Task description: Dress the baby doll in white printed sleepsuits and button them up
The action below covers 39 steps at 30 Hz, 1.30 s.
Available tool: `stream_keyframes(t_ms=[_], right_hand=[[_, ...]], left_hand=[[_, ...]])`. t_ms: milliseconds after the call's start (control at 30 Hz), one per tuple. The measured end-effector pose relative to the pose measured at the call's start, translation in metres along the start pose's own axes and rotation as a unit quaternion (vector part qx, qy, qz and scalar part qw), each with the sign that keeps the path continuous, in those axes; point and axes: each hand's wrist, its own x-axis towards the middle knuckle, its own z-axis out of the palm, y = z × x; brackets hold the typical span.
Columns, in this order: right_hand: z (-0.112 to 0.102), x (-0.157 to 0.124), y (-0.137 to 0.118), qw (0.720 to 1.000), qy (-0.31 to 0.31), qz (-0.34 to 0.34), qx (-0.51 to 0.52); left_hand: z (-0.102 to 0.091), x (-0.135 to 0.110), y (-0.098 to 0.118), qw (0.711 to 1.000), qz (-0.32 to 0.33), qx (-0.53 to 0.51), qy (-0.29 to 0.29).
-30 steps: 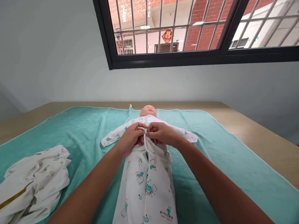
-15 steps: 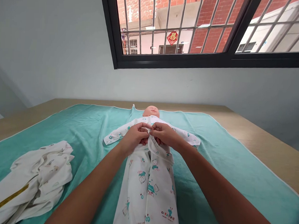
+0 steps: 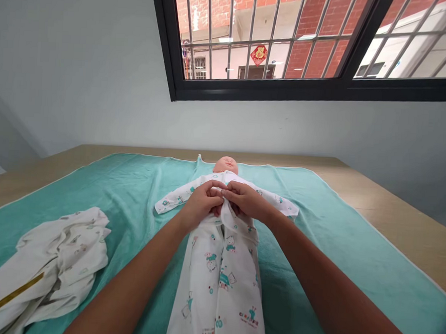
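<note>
A baby doll [image 3: 225, 164] lies on its back on a teal towel [image 3: 132, 192], head toward the window. It wears a white printed sleepsuit [image 3: 219, 276] with teal cartoon figures. My left hand [image 3: 200, 203] and my right hand [image 3: 247, 200] meet over the doll's chest. Both have their fingers curled and pinch the sleepsuit's front edges together at the middle. The fabric between my fingertips is bunched, and what fastens it is hidden by my fingers.
A crumpled white garment [image 3: 49, 260] with a yellow strip lies on the towel at the left. The towel covers a wooden table [image 3: 396, 206] that stands against a grey wall. A barred window [image 3: 282, 40] is above.
My hands have closed in slightly on the sleepsuit's front and stay at the doll's chest. The view has shifted a little to the left.
</note>
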Motion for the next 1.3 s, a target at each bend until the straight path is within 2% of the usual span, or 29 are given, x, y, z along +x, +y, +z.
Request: stream_keyframes(t_ms=[333,633,833,1000,1300], right_hand=[[0.006,-0.003,-0.004,0.998,0.041,0.009,-0.054],[0.007,-0.002,-0.003,0.997,0.068,0.01,-0.028],[0.011,-0.003,-0.006,0.995,0.096,0.011,-0.003],[0.01,-0.003,-0.008,0.996,0.092,0.01,0.0],[0.009,0.0,-0.001,0.997,0.071,0.009,0.003]], left_hand=[[-0.006,-0.002,0.011,0.995,-0.013,0.094,-0.002],[-0.005,0.0,0.007,0.989,0.005,0.138,0.06],[-0.004,0.0,0.01,0.987,0.002,0.139,0.082],[-0.005,0.0,0.009,0.984,0.013,0.155,0.085],[-0.005,-0.001,0.011,0.986,-0.015,0.138,0.088]])
